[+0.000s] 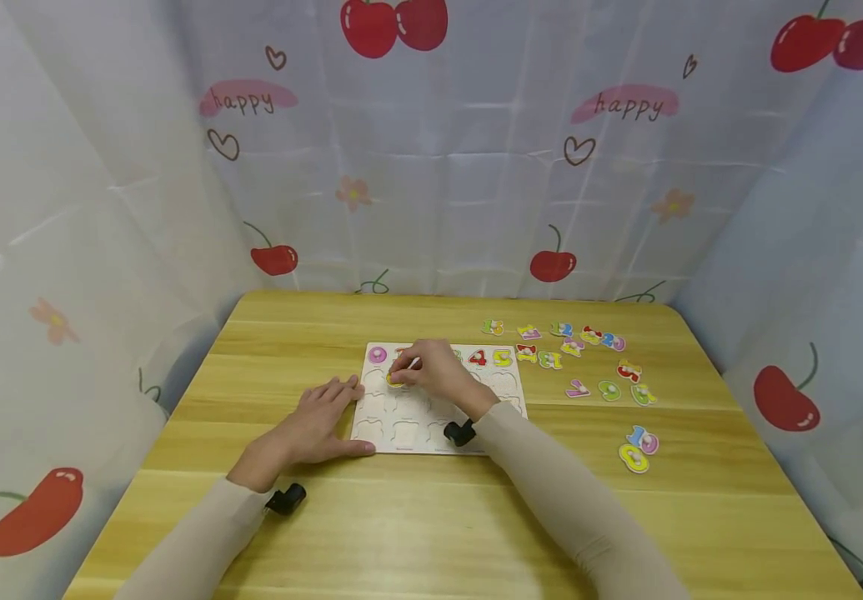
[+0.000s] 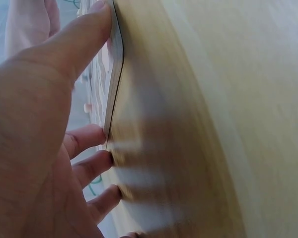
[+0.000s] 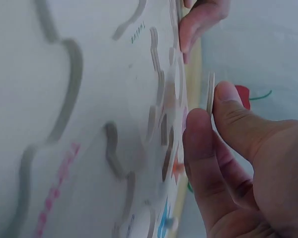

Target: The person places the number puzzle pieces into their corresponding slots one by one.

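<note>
Pinch of right hand [image 1: 437, 371] on piece [image 1: 392, 382], yellow only in head view

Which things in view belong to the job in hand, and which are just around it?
Part of the job:
number puzzle board, left hand at its edge
yellow piece, pinched by right hand
top-row pieces
loose number pieces

Just around it:
wooden table
cherry-print curtain
black wrist devices
</note>
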